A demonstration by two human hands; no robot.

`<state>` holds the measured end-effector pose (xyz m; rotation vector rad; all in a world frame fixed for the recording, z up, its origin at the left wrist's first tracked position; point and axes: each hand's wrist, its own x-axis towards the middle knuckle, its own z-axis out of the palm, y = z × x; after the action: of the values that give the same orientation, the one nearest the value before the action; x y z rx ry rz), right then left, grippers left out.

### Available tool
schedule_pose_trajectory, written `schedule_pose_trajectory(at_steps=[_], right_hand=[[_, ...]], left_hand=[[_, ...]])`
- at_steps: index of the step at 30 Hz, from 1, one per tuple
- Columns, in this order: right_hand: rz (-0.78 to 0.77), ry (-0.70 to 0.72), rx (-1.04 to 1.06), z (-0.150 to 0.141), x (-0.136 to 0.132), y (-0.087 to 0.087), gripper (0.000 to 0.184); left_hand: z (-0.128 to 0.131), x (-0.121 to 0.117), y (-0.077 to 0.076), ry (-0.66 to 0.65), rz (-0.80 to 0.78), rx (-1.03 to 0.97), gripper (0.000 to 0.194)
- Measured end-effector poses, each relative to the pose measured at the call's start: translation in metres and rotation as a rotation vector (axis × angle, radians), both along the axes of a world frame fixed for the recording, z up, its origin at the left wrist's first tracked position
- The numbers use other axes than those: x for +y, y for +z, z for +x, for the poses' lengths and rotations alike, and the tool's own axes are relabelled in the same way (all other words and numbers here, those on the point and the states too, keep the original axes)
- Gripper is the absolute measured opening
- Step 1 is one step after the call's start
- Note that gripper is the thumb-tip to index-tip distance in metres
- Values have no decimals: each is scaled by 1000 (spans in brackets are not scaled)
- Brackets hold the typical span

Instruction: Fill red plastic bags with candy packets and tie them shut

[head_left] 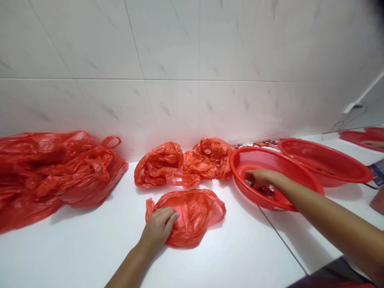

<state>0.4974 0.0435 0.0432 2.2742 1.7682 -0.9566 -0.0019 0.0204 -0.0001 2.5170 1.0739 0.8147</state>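
Counts: 2 hands, left hand (157, 230) and right hand (262, 179).

Red plastic bags: 1 flat bag (198, 218) under the left hand. 2 crumpled bags (159, 165) (210, 160) just beyond it, though the second bunch could be two, can't tell. 1 big heap of bags (60, 168) left of the left hand, count inside it unclear.

Red baskets: 3. 1 basket (270, 154) under the right hand, with small items in it, too hidden to count. 1 more basket (325, 162) just beyond it. 1 far basket (357, 138) right of the right hand, partly cut off.
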Motion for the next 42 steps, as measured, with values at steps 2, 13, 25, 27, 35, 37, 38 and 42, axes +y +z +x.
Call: schedule_pose_trajectory(at_steps=[2, 13, 25, 27, 35, 37, 38, 42], right_hand=[[-30, 40, 14, -2, 2, -6, 41], [52, 10, -95, 45, 8, 4, 30], [-127, 3, -6, 38, -8, -36, 30], [-145, 2, 7, 40, -8, -33, 25], [40, 39, 3, 37, -4, 0, 26], [-8, 71, 45, 25, -3, 4, 35], [-38, 89, 64, 18, -3, 3, 39], [-83, 147, 85, -5, -5, -5, 40]], left_hand=[[-1, 0, -1, 8, -12, -1, 39], [0, -1, -2, 4, -52, -10, 40], [1, -1, -1, 12, -42, -6, 38], [1, -1, -1, 20, -49, -5, 38], [-1, 0, -6, 15, -71, -2, 38], [-1, 2, -6, 12, -73, 11, 39], [-1, 2, -6, 11, -74, 17, 39], [-1, 2, -3, 15, -75, 21, 40]])
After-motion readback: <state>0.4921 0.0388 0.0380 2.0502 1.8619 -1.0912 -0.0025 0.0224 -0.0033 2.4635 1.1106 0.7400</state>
